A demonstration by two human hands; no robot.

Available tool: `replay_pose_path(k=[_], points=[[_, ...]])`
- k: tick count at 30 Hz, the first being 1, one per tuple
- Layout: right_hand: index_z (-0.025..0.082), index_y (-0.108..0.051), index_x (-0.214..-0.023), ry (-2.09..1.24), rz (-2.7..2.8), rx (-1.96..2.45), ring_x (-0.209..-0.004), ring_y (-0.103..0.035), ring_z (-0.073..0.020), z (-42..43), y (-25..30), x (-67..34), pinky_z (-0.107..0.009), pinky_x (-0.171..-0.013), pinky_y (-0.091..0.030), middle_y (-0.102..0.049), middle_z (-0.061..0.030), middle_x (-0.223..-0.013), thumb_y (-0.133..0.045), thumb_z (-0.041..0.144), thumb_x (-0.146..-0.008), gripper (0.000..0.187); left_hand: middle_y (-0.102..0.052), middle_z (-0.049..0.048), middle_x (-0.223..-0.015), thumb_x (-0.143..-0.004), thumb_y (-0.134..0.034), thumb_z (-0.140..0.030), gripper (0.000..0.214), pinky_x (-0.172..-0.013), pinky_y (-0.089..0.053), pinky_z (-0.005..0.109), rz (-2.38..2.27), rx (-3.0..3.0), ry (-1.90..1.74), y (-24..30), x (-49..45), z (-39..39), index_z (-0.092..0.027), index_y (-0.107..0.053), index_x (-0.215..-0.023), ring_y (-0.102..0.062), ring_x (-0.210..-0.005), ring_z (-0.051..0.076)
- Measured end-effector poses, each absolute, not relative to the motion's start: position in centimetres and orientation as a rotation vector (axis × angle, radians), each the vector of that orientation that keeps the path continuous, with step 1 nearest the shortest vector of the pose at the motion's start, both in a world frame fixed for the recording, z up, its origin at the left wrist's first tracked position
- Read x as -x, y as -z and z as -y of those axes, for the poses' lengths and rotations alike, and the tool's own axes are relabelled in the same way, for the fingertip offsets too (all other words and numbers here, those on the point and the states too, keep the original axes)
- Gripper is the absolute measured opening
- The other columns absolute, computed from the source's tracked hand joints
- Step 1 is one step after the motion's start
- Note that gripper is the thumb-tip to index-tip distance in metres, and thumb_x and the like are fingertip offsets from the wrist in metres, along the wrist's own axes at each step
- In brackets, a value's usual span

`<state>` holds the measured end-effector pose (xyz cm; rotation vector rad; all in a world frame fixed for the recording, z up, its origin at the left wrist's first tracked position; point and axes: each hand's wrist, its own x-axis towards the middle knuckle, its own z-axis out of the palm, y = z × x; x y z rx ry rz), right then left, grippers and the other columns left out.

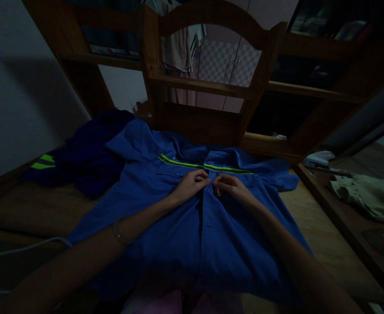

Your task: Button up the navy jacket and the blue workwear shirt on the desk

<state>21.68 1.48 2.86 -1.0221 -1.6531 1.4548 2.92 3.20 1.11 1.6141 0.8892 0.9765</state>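
A blue short-sleeved work shirt (165, 213) lies spread out, collar away from me, with a yellow-green and dark stripe across its chest. Both hands meet at its front opening, just below the stripe. My left hand (193, 183) has thumb and fingers closed on the left edge of the opening. Opposite it, my right hand (227, 185) pinches the right edge, fingers curled. Whether a button sits between the fingertips is too dark to see. Lower down, the front edges run close together toward me.
Dark blue clothing (93, 152) with a bright green band is heaped at the left. A wooden frame (205, 89) rises behind the shirt. Light-coloured folded cloth (368, 196) lies on a surface at the right. A white cable (31, 247) crosses the lower left.
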Motion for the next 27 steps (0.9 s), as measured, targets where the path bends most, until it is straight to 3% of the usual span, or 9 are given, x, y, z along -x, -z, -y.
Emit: replay_pose_path(k=[21, 27], points=[[0.017, -0.054, -0.082, -1.439, 1.687, 0.98, -0.057, -0.055, -0.0111, -1.9, -2.0, -21.9, -0.024, -0.058, -0.043, -0.058, 0.0016, -0.063, -0.061, 0.04, -0.081, 0.024, -0.061, -0.0019, -0.063, -0.082, -0.053, -0.041, 0.025, -0.047, -0.034, 0.018, -0.979, -1.67, -0.937, -0.5, -3.2, -2.8, -0.017, -0.053, -0.091, -0.052, -0.05, 0.01], [0.018, -0.053, -0.084, -1.135, 1.797, 1.133, -0.058, -0.056, -0.0135, -1.9, -1.4, -21.9, -0.026, -0.057, -0.045, -0.059, -0.0005, -0.068, -0.052, 0.042, -0.085, 0.023, -0.061, -0.0025, -0.063, -0.084, -0.05, -0.039, 0.022, -0.05, -0.035, 0.02, -1.06, -1.827, -0.958, -1.1, -3.1, -2.5, -0.018, -0.054, -0.091, -0.053, -0.052, 0.011]])
